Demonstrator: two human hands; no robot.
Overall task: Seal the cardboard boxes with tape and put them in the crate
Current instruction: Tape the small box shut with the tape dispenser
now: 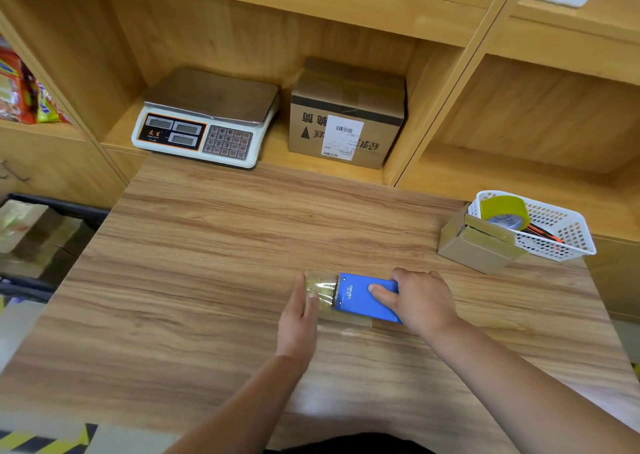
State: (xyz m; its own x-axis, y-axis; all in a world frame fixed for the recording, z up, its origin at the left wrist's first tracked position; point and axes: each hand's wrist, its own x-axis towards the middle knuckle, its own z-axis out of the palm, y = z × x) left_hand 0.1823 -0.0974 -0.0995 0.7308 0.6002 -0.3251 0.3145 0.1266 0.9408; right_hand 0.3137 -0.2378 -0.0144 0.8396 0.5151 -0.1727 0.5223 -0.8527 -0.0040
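A small cardboard box (341, 319) lies on the wooden table (194, 266), mostly hidden under shiny clear tape (322, 291) and the tool. My right hand (422, 301) grips a blue tape dispenser (362, 298) resting on top of the box, index finger stretched along its body. My left hand (299, 318) lies with straight fingers against the box's left end, thumb pressing on the tape. Another small cardboard box (478, 246) with a taped flap sits at the table's right edge. A dark crate (55, 208) at the far left holds several taped boxes.
A white basket (568, 232) with a yellow-green tape roll (505, 211) stands behind the right box. On the shelf behind the table are a weighing scale (207, 121) and a larger labelled carton (346, 118). Snack packets (20, 90) fill the left shelf.
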